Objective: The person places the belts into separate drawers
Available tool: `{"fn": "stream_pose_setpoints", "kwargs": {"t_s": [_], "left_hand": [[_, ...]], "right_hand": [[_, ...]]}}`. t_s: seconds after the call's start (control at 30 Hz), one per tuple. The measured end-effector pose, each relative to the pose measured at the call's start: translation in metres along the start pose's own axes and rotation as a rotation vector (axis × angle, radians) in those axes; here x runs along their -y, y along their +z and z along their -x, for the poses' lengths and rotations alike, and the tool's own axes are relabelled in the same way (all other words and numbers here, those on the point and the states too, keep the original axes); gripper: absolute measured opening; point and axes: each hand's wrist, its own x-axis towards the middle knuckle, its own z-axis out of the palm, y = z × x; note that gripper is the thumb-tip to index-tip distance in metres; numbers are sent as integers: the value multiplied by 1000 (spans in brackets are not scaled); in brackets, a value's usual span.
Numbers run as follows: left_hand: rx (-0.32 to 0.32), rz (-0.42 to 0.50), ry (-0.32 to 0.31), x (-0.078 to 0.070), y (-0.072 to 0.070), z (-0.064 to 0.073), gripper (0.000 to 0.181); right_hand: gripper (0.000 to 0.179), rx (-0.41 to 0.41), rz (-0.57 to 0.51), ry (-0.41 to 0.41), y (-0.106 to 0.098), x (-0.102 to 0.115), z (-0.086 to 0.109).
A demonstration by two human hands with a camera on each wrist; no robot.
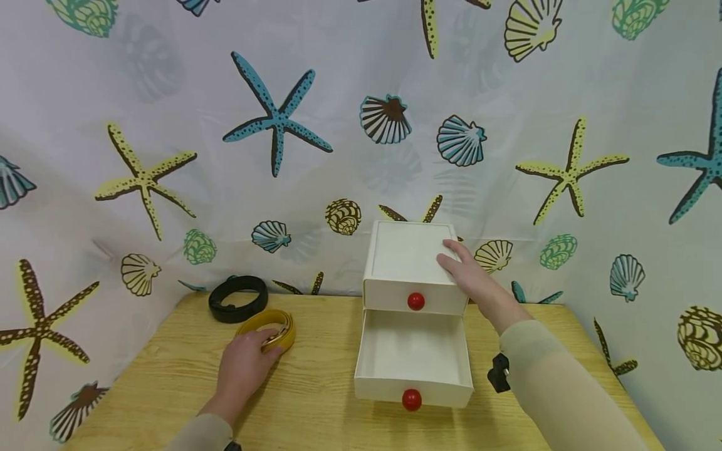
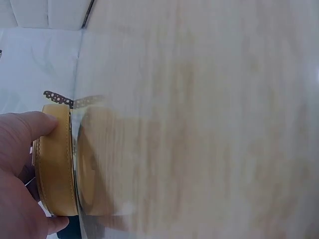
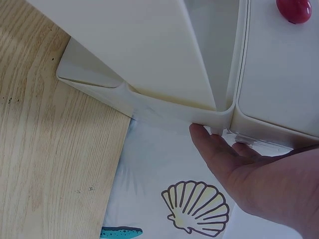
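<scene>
My left hand grips a rolled mustard-yellow belt on the left of the table, and its metal buckle shows inside the coil. In the left wrist view the thumb and fingers clasp opposite sides of the stitched coil, which stands close to the wooden surface. A small white drawer cabinet is right of the middle. Its upper drawer is closed; the lower drawer is pulled out with a bare floor. My right hand rests over the cabinet's top right edge, fingers extended against its side in the right wrist view.
A coiled black belt lies behind the yellow one. Red round knobs stick out from the drawer fronts. A white curtain printed with starfish and shells surrounds the wooden table at the back and sides.
</scene>
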Motion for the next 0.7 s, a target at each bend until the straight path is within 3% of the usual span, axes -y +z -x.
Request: {"fn": "stream_pose_setpoints", "kwargs": {"t_s": [0.37,0.7], "left_hand": [[-62,73,38,-20,-12,7,38],[-85,77,38,-44,-21,14,38]], "right_hand": [[70,7,-5,-10,0,-1,0],[70,9,0,-14,0,0,0]]}}
